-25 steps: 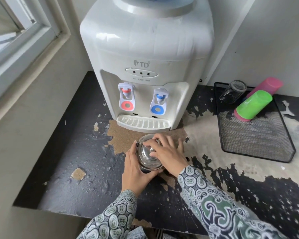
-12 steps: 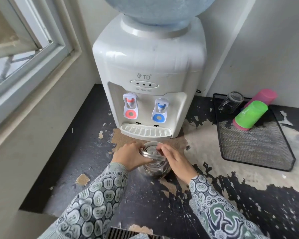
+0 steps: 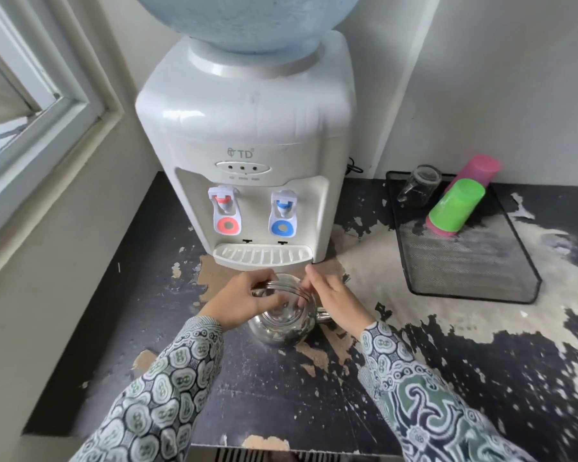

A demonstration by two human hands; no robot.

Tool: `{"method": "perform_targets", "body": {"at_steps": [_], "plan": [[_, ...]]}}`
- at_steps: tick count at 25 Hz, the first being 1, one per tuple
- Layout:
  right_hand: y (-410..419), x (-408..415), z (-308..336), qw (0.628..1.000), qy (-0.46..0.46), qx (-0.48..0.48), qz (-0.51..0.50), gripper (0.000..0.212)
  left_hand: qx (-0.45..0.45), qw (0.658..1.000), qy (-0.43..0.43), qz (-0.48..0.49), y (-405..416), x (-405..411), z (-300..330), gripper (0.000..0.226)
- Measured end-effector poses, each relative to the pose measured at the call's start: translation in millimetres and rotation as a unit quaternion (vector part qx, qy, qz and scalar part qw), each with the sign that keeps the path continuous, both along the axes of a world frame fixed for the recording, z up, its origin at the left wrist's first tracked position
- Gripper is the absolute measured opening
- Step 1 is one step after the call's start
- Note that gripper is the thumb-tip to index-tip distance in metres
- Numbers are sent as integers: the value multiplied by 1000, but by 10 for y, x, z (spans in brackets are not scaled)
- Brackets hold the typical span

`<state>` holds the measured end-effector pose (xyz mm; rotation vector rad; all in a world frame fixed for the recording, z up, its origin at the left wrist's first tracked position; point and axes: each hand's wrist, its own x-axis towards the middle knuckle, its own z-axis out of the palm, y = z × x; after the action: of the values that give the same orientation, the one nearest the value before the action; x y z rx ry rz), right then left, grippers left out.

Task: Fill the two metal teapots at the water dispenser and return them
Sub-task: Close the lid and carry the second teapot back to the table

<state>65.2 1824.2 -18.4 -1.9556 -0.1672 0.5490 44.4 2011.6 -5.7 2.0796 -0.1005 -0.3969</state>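
A round, mirror-bright metal teapot (image 3: 282, 323) is sitting on the countertop (image 3: 281, 395), just in front of the water dispenser's drip tray (image 3: 262, 256) and well back from the near edge. Its polished belly is reflecting the dark, flaking surface; a stub of metal is poking out on its right side. The left hand (image 3: 239, 303) is curling its fingers round the thin wire handle (image 3: 281, 288) arching over the top, grasping it. The right hand (image 3: 336, 300) is lying relaxed along the teapot's right side with fingers fairly straight, pointing toward the drip tray; whether it is actually touching the metal is hard to tell. Both arms are wearing patterned sleeves (image 3: 167, 388).

The countertop is showing black coating peeling away in patches over pale and brown board, worst to the right. A wall with a window frame (image 3: 47, 105) is closing in the left side. The white water dispenser (image 3: 247, 135) is standing behind the teapot, with a red tap (image 3: 226, 211) and a blue tap (image 3: 282, 213) above the tray and a blue bottle (image 3: 247, 18) on top. To the right, well apart, a black mesh tray (image 3: 464, 261) is holding a glass (image 3: 419, 186), a green cup (image 3: 456, 205) and a pink cup (image 3: 479, 170), all lying tilted. Open counter is lying between teapot and tray.
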Motion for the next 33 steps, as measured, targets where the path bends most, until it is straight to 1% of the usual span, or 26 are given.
{"method": "perform_targets", "body": {"at_steps": [2,4,6,8,10,11,14,17,19,21,23,24,25,27,29,30,32,33], "plan": [[-97,-22,72,1000,0,-14,15,44,22,1000,-3,-4,-123,12,61,25],[-310,-80,110,1000,-13,-17,12,46,46,998,-14,-29,-355,-16,127,39],[-597,-188,159,1000,-18,-20,-2,50,29,999,-24,-35,-634,-84,197,46],[-923,-333,226,999,-36,-11,-23,44,16,998,-41,-54,-938,-170,271,43],[-1410,-578,297,996,-66,-3,-58,31,8,995,-50,-86,-1422,-307,386,39],[-1648,-697,332,994,-79,-3,-75,31,-1,993,-55,-102,-1661,-388,442,38],[-2593,-1247,389,983,-122,-16,-134,39,-30,985,-49,-165,-2615,-750,535,36],[-3392,-1762,452,971,-147,-31,-185,34,-56,978,-35,-198,-3417,-1036,530,35],[-3974,-2210,481,954,-166,-20,-248,22,-74,971,-20,-228,-4054,-1261,517,32],[-4522,-2654,480,927,-185,-6,-326,15,-93,964,-10,-250,-4675,-1505,532,28],[-5020,-3128,442,881,-193,7,-432,14,-103,951,3,-292,-5300,-1773,527,27],[-5238,-3371,439,857,-186,16,-481,17,-111,943,17,-313,-5612,-1913,514,29],[-5374,-3539,438,842,-168,27,-512,20,-122,937,30,-326,-5838,-2023,501,31],[-5697,-3881,431,829,-120,32,-545,22,-138,922,59,-358,-6394,-2283,458,25],[-6056,-4142,404,827,-81,20,-556,23,-134,899,88,-407,-6988,-2541,405,26],[-6231,-4229,386,819,-72,24,-569,22,-132,884,96,-439,-7262,-2661,392,28],[-6646,-4373,335,789,-78,45,-607,17,-136,855,102,-490,-7821,-2869,348,31],[-6813,-4408,343,777,-79,54,-622,15,-141,848,102,-500,-8029,-2928,327,32]]}}
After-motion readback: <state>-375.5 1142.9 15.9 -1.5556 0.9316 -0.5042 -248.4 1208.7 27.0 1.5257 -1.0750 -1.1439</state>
